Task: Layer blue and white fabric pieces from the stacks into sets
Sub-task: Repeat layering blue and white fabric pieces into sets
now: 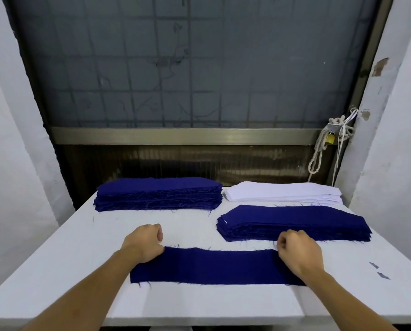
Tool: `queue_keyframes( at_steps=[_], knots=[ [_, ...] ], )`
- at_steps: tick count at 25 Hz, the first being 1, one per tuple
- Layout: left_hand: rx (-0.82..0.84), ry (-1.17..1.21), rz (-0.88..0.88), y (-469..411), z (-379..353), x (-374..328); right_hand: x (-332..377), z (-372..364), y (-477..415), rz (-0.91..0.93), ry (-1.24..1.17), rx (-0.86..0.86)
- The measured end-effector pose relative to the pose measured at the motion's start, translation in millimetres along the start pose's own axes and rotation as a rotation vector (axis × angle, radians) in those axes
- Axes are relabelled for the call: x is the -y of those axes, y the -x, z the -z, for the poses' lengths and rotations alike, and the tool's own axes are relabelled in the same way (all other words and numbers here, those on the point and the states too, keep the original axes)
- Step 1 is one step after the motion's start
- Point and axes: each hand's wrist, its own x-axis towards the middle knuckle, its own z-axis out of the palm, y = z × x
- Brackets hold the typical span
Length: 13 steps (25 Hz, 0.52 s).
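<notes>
Single blue fabric piece [211, 266] lies flat, near centre of tabletop [80, 235]. Left hand [144, 242] and right hand [297, 252] are curled, apparently pinching its far corners. Looks thin, limp, light, with fraying edges; best held at both ends. Blue stack [159, 192] far left, white stack [283, 192] far right.

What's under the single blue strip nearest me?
Only the white table shows around the blue strip. The cloth covers whatever lies beneath, and the left hand and right hand hide its far corners, so a white piece underneath cannot be ruled out.
</notes>
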Motion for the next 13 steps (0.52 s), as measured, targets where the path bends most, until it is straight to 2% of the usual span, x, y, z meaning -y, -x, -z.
queue_keyframes(
  at_steps=[3, 8, 13],
  knots=[
    [-0.06, -0.026, -0.067, -24.9, 12.2, -26.7, 4.3, 14.3, -27.8, -0.024, -0.055, -0.048],
    [-0.144, 0.081, -0.179, -73.3, 30.7, -89.3, 7.4, 24.9, -85.4, -0.026, -0.119, -0.032],
    [-0.118, 0.223, -0.231, -130.6, 33.1, -157.5, 7.1, 8.6, -152.2, -0.015, -0.124, -0.028]
  ],
)
